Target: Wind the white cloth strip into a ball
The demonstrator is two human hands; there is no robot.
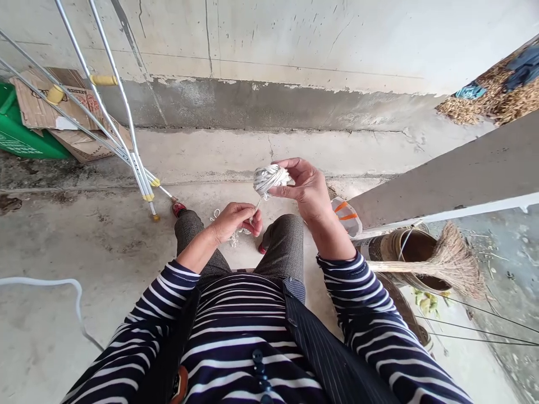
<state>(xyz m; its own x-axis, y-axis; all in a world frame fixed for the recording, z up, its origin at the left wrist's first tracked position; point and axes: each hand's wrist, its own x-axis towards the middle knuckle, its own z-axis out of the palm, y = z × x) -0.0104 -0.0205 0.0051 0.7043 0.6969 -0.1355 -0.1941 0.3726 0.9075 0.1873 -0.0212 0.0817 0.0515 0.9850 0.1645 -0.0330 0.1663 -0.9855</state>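
Observation:
A ball of white cord [269, 179] is gripped at its right side by my right hand [306, 188], the thumb and fingers wrapped about it. From its underside a short stretch of the cord runs down to my left hand [236, 221], which pinches it between thumb and fingertips. Below and behind my left hand, loose loops of the same cord [233, 239] hang or lie near the floor between my legs; how far down they reach I cannot tell.
Metal crutches [122, 140] lean at the left before a cardboard box [71, 106] and a green bin [21, 132]. To the right are a bucket [415, 247] and a straw broom [457, 264]. A white hose [50, 281] lies on the left floor. Grain husks [505, 90] are piled at far right.

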